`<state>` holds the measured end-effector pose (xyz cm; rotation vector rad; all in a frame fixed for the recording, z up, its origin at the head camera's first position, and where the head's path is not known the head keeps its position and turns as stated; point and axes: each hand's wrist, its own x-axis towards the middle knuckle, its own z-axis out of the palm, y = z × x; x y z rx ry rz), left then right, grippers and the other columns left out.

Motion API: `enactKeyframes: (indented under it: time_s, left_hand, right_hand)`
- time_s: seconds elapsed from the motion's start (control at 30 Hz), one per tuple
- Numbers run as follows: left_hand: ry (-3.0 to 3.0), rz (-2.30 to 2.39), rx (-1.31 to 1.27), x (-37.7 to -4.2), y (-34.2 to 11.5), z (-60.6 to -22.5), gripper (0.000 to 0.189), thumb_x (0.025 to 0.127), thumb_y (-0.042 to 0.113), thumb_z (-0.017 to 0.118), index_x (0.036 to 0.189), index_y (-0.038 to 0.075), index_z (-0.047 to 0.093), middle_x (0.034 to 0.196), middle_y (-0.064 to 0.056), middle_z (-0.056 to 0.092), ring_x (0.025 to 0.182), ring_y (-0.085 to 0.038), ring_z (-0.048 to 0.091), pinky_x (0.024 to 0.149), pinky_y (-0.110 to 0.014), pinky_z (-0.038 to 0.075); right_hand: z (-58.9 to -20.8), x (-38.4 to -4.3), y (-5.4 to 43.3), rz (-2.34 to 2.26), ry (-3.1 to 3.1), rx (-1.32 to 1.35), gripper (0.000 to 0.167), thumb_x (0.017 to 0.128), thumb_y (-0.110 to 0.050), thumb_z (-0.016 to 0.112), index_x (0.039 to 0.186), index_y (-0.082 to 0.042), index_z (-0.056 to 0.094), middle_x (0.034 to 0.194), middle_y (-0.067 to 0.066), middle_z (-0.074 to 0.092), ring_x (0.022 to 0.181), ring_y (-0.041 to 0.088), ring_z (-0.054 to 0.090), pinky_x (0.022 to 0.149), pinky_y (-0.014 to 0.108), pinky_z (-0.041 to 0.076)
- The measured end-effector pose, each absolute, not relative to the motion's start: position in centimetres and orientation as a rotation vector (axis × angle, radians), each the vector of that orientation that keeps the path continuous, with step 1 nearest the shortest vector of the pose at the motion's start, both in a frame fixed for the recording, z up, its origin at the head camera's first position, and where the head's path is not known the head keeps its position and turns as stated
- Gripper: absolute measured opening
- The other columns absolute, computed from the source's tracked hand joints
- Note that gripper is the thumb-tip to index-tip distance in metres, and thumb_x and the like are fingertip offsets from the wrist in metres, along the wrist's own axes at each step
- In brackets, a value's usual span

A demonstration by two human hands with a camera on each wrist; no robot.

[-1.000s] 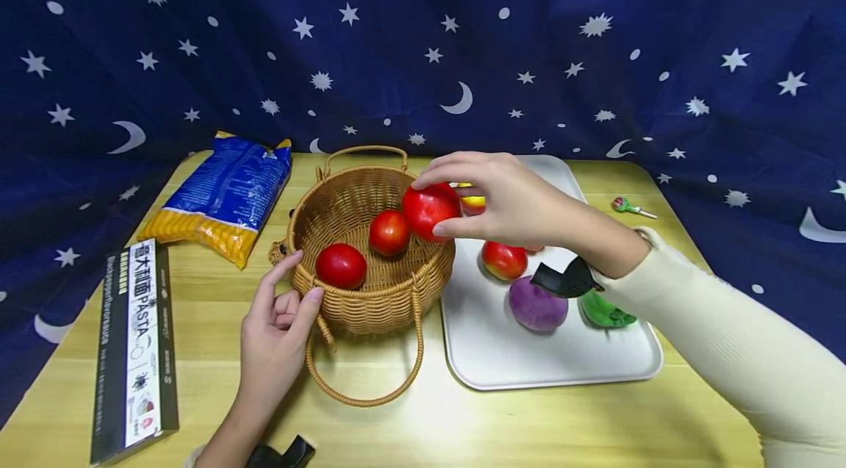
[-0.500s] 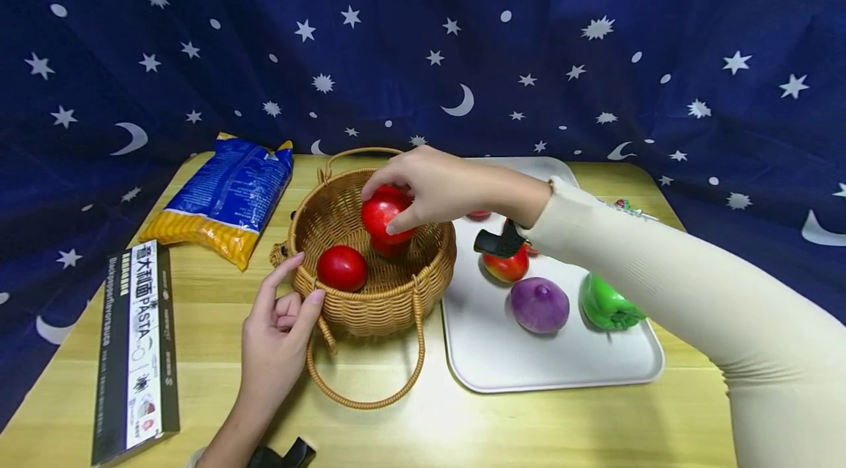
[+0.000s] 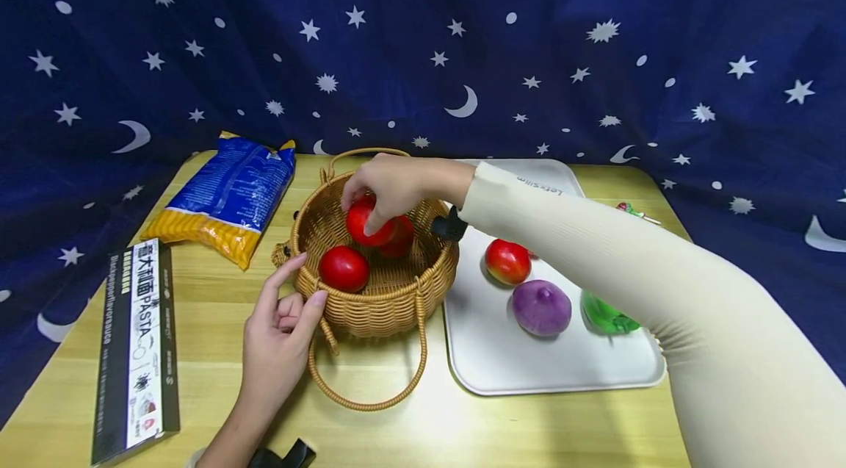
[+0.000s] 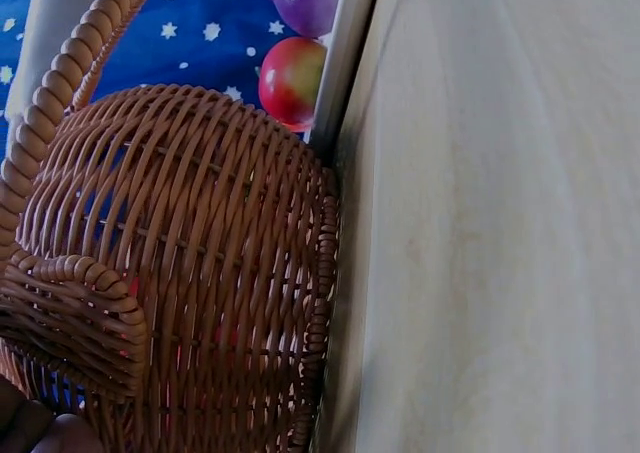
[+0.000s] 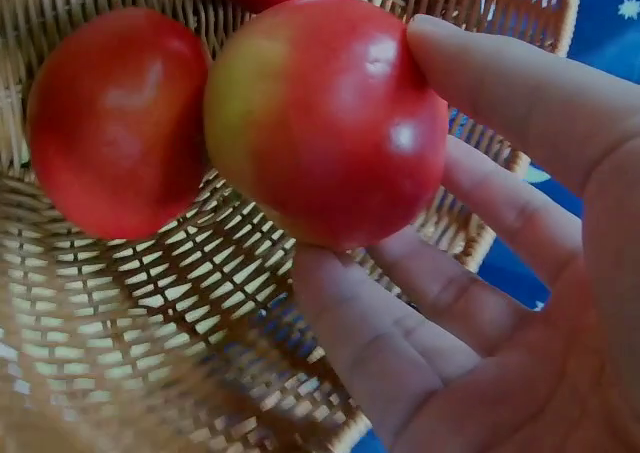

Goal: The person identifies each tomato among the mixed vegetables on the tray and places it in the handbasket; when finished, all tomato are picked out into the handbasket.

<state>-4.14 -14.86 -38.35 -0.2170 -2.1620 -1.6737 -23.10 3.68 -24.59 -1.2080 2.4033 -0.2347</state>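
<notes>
A wicker basket (image 3: 377, 317) with looped handles stands in the middle of the table. My right hand (image 3: 390, 185) is down inside it, holding a red apple (image 3: 360, 220) between thumb and fingers. In the right wrist view that apple (image 5: 325, 123) has a yellow-green patch, and it sits right up against another red fruit (image 5: 118, 123). One more red fruit (image 3: 344, 268) lies near the basket's left front rim. My left hand (image 3: 280, 332) pinches the rim at the left front with thumb and index finger. Only dark fingertips (image 4: 65, 435) show in the left wrist view.
Right of the basket lies a white tray (image 3: 502, 372) with a red-yellow apple (image 3: 507, 262), a purple vegetable (image 3: 542, 308) and a green pepper (image 3: 604, 314). A blue-yellow bag (image 3: 225, 189), a pasta box (image 3: 137, 350) and a lollipop (image 3: 631, 209) lie around.
My right hand has carried the apple leftward from above the basket's right rim and lowered it inside among the other red fruits. The left hand has stayed at the rim.
</notes>
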Motion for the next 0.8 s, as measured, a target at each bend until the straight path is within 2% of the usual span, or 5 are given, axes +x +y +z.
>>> enactKeyframes:
  time_s: [0.2, 0.43, 0.8]
  left_hand:
    - [-2.163, -1.690, -0.224, -4.2, -14.9, -38.4, 0.060, 0.094, -0.002, 0.070, 0.147, 0.022, 0.053, 0.059, -0.002, 0.029, 0.050, -0.010, 0.028, 0.043, -0.025, 0.025]
    - [-2.172, -1.686, -0.209, -4.2, -15.0, -38.4, 0.059, 0.095, 0.000, 0.071, 0.146, 0.023, 0.054, 0.059, -0.002, 0.028, 0.050, -0.009, 0.027, 0.043, -0.025, 0.025]
    - [-2.182, -1.695, -0.204, -4.3, -15.1, -38.4, 0.059, 0.096, 0.001, 0.070, 0.147, 0.024, 0.053, 0.058, -0.002, 0.028, 0.050, -0.010, 0.027, 0.044, -0.026, 0.026]
  right_hand:
    - [-26.5, -24.0, 2.6, -0.310, 2.414, -1.226, 0.049, 0.087, -0.027, 0.083, 0.131, -0.012, 0.068, 0.125, 0.001, 0.068, 0.117, 0.017, 0.058, 0.101, 0.028, 0.043]
    - [-28.4, -23.8, 1.5, -0.312, 2.456, -1.261, 0.047, 0.088, -0.026, 0.081, 0.132, -0.014, 0.069, 0.123, -0.001, 0.068, 0.112, 0.017, 0.058, 0.099, 0.028, 0.043]
    - [-30.1, -24.5, 1.7, -0.248, 2.440, -1.209, 0.049, 0.088, -0.027, 0.082, 0.133, -0.015, 0.069, 0.129, 0.001, 0.067, 0.118, 0.016, 0.059, 0.103, 0.027, 0.043]
